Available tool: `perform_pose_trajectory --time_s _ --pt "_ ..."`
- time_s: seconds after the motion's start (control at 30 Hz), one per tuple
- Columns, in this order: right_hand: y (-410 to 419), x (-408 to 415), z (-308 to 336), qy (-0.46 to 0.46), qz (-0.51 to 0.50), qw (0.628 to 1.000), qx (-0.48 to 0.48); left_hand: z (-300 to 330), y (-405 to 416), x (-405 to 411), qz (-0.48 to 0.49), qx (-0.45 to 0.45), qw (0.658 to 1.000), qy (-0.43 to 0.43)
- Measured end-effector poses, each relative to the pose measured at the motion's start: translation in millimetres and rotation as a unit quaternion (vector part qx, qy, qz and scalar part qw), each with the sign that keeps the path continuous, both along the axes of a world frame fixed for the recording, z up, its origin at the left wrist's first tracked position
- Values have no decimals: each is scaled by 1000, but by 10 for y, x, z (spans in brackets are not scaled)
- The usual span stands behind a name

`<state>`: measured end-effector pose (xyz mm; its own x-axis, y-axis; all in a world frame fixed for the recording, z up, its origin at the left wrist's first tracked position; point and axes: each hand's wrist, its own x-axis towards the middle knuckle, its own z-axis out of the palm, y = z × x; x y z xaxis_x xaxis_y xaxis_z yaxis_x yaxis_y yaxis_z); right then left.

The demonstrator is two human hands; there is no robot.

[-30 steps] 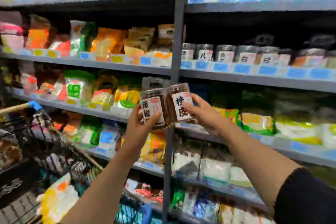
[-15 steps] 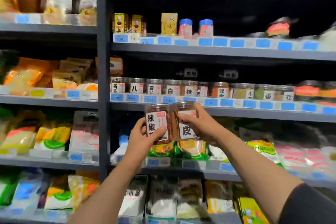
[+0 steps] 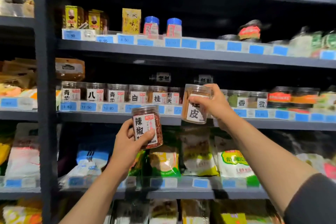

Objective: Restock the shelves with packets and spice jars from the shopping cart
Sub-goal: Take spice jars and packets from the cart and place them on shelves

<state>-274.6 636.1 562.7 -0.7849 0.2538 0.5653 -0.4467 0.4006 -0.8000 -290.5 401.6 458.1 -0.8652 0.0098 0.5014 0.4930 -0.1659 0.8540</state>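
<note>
My left hand (image 3: 130,143) grips a clear jar of red chili flakes (image 3: 147,126) with a white label, held in front of the shelf edge. My right hand (image 3: 211,104) grips a second clear jar of brown spice (image 3: 195,107), raised at the height of the jar shelf (image 3: 116,117). That shelf carries a row of similar labelled spice jars (image 3: 138,94); the raised jar sits in front of a gap to the right of them. The two held jars are apart. The shopping cart is out of view.
A dark upright post (image 3: 45,96) divides the shelving at left. The shelf above holds yellow boxes and blue-capped bottles (image 3: 151,25). The shelf below the jars holds soft packets (image 3: 231,163). More jars and packets (image 3: 280,97) fill the right end.
The view swung right, away from the cart, to the jar shelving. My right hand lifted its jar up and right, away from the left jar, to the jar shelf's level.
</note>
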Motion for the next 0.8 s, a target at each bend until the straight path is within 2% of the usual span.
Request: perform_pose_trajectory --time_s 0.2,0.37,0.53,0.8 --pt "380 43 328 54 -91 994 8 138 169 -234 -58 -35 998 17" --pt "549 111 377 46 -141 989 27 216 425 -353 -98 -37 994 13" --pt "175 -16 205 4 -86 995 49 93 372 -434 -96 -23 995 -7" --pt "-863 -556 255 2 22 995 98 -54 -504 -625 5 35 999 -32"
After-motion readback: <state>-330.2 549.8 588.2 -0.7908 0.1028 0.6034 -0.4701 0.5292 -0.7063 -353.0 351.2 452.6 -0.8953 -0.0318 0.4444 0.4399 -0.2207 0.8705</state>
